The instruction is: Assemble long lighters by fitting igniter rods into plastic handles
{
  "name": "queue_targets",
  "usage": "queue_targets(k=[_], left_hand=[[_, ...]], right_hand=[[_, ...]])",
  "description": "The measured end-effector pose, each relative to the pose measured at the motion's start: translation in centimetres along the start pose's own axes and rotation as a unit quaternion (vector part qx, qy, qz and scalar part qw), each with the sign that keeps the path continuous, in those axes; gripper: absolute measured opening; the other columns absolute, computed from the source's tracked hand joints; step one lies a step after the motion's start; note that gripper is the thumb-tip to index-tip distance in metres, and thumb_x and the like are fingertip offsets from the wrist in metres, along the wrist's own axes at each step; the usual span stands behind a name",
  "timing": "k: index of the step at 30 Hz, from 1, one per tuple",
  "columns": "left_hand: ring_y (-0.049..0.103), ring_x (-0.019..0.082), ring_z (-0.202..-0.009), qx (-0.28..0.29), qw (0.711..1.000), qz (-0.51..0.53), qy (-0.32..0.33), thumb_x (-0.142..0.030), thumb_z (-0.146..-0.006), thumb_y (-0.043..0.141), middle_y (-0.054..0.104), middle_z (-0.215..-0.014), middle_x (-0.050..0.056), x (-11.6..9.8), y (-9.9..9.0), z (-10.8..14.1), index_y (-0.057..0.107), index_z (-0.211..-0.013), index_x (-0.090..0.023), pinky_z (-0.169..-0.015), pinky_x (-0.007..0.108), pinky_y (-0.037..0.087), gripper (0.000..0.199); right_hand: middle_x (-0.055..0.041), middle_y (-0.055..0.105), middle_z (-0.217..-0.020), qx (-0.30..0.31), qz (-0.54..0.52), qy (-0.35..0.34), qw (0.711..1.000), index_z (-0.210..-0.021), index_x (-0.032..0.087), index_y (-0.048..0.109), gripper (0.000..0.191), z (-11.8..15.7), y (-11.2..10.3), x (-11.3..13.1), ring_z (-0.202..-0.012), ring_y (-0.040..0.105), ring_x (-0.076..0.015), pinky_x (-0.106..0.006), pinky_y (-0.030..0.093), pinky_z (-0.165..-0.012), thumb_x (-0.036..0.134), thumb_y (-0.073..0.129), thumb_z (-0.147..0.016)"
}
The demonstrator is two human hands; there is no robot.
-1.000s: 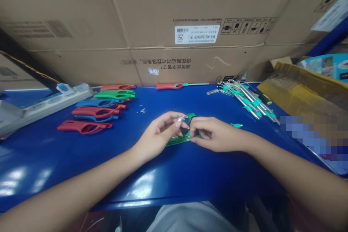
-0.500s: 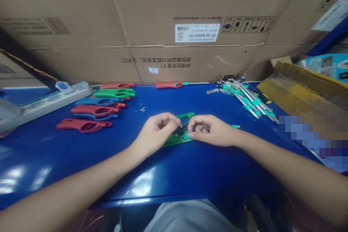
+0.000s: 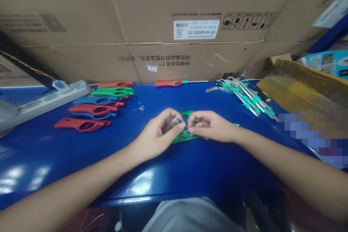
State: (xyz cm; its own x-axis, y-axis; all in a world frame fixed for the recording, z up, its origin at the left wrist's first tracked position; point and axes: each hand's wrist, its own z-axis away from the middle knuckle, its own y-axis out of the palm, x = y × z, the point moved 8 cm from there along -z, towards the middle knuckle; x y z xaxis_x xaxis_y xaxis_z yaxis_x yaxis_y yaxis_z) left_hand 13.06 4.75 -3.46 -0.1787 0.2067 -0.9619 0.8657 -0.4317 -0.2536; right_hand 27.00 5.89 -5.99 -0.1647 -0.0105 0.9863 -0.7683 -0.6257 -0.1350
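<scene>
Over the middle of the blue table my left hand [image 3: 159,136] is closed, thumb against forefinger, around a small clear part with a metallic end [image 3: 172,120]. My right hand [image 3: 212,127] faces it, thumb and forefinger pinched together. Whatever sits in that pinch is too small to make out. Beneath both hands lies a green lighter handle shell [image 3: 178,139], partly hidden by the fingers. Thin wires and a teal piece show inside it. A metal tip [image 3: 237,124] pokes out beyond my right hand.
Red, green and blue lighter shells [image 3: 81,124] lie at left beside a white power strip [image 3: 43,105]. Tiny pins [image 3: 141,108] are scattered nearby. A red lighter [image 3: 168,83] rests at the back. Metal rods with teal parts [image 3: 252,98] are piled at right, near a taped carton [image 3: 299,90].
My left hand has turned slightly, and the clear part in it now shows more. My two hands have drawn closer together above the green shell. The view has shifted a little.
</scene>
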Motion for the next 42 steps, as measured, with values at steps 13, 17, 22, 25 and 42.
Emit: queue_targets(k=[13, 17, 22, 25, 42], left_hand=[[0.036, 0.008, -0.054, 0.052, 0.996, 0.047, -0.056, -0.044, -0.102, 0.049, 0.058, -0.076, -0.001, 0.9, 0.3, 0.1, 0.064, -0.105, -0.017, -0.051, 0.023, 0.028, 0.030], [0.037, 0.007, -0.053, 0.043, 0.995, 0.066, -0.062, -0.044, -0.100, 0.053, 0.061, -0.077, -0.001, 1.0, 0.3, 0.1, 0.060, -0.104, -0.019, -0.051, 0.022, 0.029, 0.026], [0.039, 0.007, -0.051, 0.041, 0.992, 0.083, -0.087, -0.045, -0.099, 0.055, 0.062, -0.072, -0.001, 1.2, 0.6, 0.2, 0.061, -0.100, -0.017, -0.047, 0.020, 0.030, 0.029], [0.041, 0.007, -0.050, 0.047, 0.990, 0.078, -0.105, -0.044, -0.097, 0.056, 0.062, -0.072, 0.000, 1.4, 0.7, 0.2, 0.060, -0.097, -0.016, -0.045, 0.020, 0.032, 0.028], [0.043, 0.009, -0.051, 0.078, 0.993, 0.002, -0.086, -0.043, -0.098, 0.053, 0.064, -0.072, 0.001, 1.3, 0.9, 0.1, 0.066, -0.091, -0.015, -0.049, 0.022, 0.035, 0.032]], right_hand=[[0.0043, 0.059, -0.065, -0.006, 0.004, 0.000, 1.000, -0.090, 0.014, 0.068, 0.035, 0.0, -0.1, 0.9, -0.047, 0.047, -0.0048, -0.019, 0.037, -0.042, 0.047, 0.076, -0.083], [0.0039, 0.060, -0.066, -0.008, 0.012, -0.002, 1.000, -0.090, 0.014, 0.069, 0.033, 0.1, -0.2, 1.0, -0.045, 0.045, -0.0044, -0.019, 0.035, -0.040, 0.046, 0.074, -0.085], [0.0041, 0.060, -0.065, -0.013, 0.012, -0.006, 1.000, -0.089, 0.014, 0.068, 0.035, 0.1, -0.3, 1.3, -0.045, 0.044, -0.0046, -0.020, 0.034, -0.040, 0.049, 0.073, -0.085], [0.0051, 0.057, -0.062, -0.016, 0.012, -0.007, 1.000, -0.086, 0.015, 0.067, 0.038, 0.1, -0.2, 1.4, -0.045, 0.043, -0.0048, -0.020, 0.034, -0.041, 0.052, 0.073, -0.084], [0.0039, 0.059, -0.066, -0.009, 0.021, -0.010, 1.000, -0.086, 0.015, 0.067, 0.032, 0.0, -0.2, 1.0, -0.048, 0.044, -0.0055, -0.021, 0.036, -0.045, 0.047, 0.071, -0.087]])
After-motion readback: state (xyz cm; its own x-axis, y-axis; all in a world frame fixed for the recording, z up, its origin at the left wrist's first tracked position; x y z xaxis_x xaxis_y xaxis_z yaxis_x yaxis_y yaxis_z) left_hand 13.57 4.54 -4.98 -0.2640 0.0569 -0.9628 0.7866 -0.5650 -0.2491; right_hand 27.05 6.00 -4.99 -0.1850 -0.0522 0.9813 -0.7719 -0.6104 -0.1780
